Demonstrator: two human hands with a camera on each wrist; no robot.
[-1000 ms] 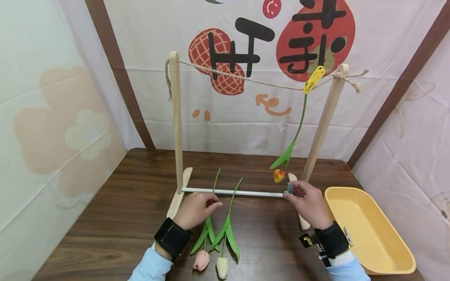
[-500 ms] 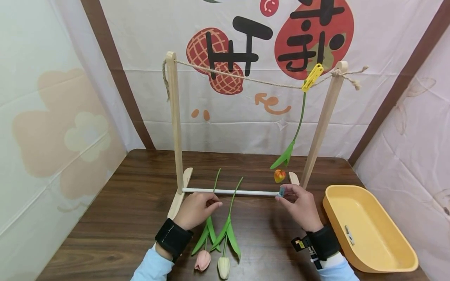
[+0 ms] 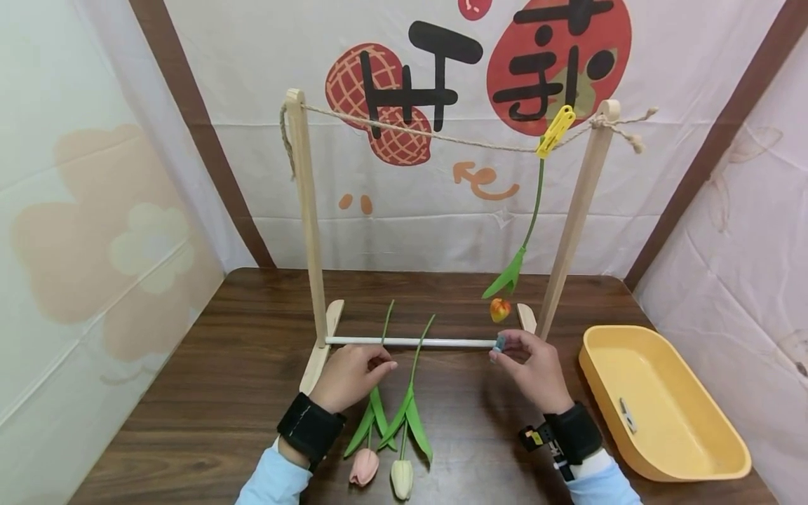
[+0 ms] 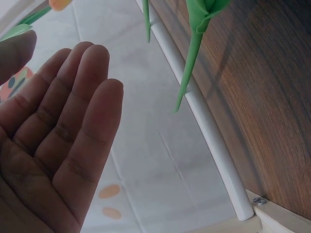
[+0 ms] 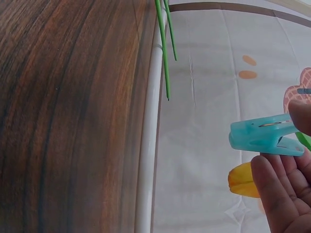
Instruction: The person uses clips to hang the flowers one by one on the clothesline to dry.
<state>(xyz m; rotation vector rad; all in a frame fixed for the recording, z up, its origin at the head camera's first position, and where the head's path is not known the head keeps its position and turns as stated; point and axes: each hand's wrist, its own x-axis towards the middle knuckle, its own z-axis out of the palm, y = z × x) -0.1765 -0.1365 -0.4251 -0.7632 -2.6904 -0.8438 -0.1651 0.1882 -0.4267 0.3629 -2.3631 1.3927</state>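
Your right hand [image 3: 535, 370] pinches the blue clip [image 5: 265, 136]; your left hand [image 3: 350, 377] hangs loose

And there it is, the blue clip, right at your right fingertips: your thumb sits on one leg, your fingers under the other, a narrow grip with the clip caught between. Across from it, your left fingers are loosely bent, side by side, the thumb standing apart from them.

Just below those left fingers runs the stem of the pink tulip [image 3: 364, 468], its bloom lying nearer to you on the worktop [image 3: 189, 407]. The cream tulip [image 3: 402, 480] lies close on their right, bloom towards you as well, its stem crossing the white rod [image 3: 461, 343] just beyond. That rod's far right end is hidden from the head camera behind your right hand.

Now look past your right fingers: the orange tulip [image 3: 513, 272] hangs head down, bloom just beyond them, its stem up in the yellow clip [image 3: 555, 132] on the rope [image 3: 442, 137]. High above both hands, that rope spans the two wooden posts [image 3: 577, 224]. Out to the right of your right fingers stands the yellow basin [image 3: 678, 414], a small grey clip [image 3: 628, 415] lying inside it.
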